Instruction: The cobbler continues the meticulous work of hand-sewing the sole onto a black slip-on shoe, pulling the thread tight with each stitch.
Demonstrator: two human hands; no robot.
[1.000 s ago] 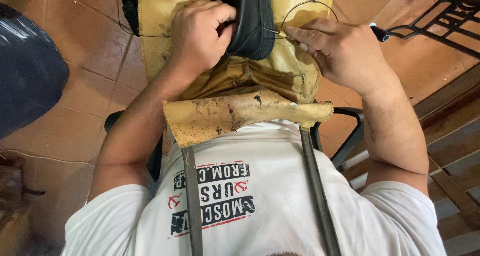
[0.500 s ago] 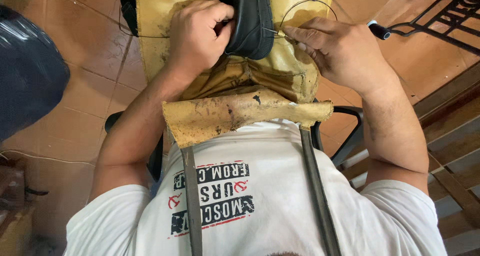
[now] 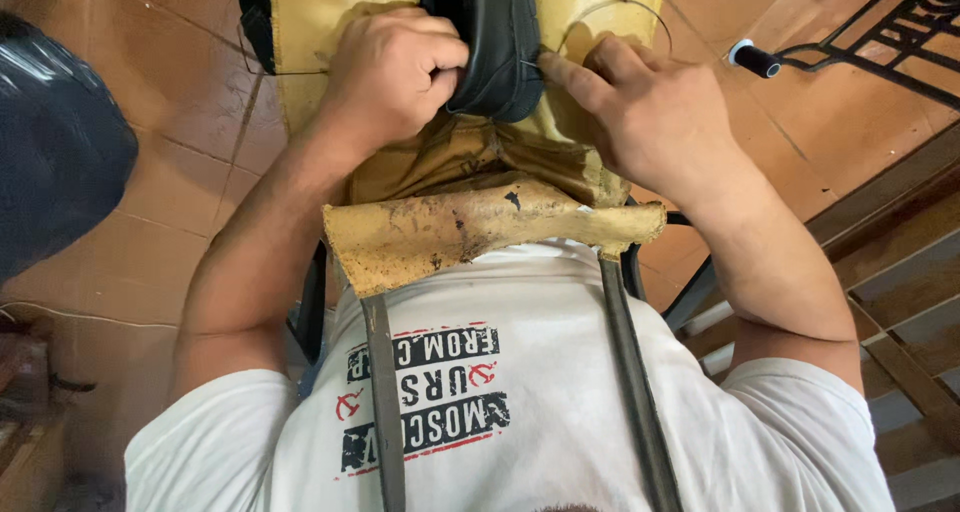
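A black shoe [image 3: 495, 42] lies sole-side up on a yellow leather apron [image 3: 470, 227] over my lap. My left hand [image 3: 395, 77] is closed around the shoe's left edge, thumb pressed on the sole. My right hand [image 3: 650, 112] is at the shoe's right edge, its finger and thumb pinching a thin needle [image 3: 530, 64] against the rim. A fine thread [image 3: 625, 4] loops up from those fingers over the apron. The toe end of the shoe is cut off by the top of the picture.
A dark shiny plastic bag [image 3: 55, 142] bulges at the left over the terracotta tile floor [image 3: 180, 172]. A black metal frame [image 3: 870, 47] with a black handle tip [image 3: 757, 60] stands at the upper right. Wooden boards [image 3: 900, 272] run along the right.
My right hand has moved a little left, bringing its fingertips up against the shoe's edge. The left hand keeps the same grip on the shoe.
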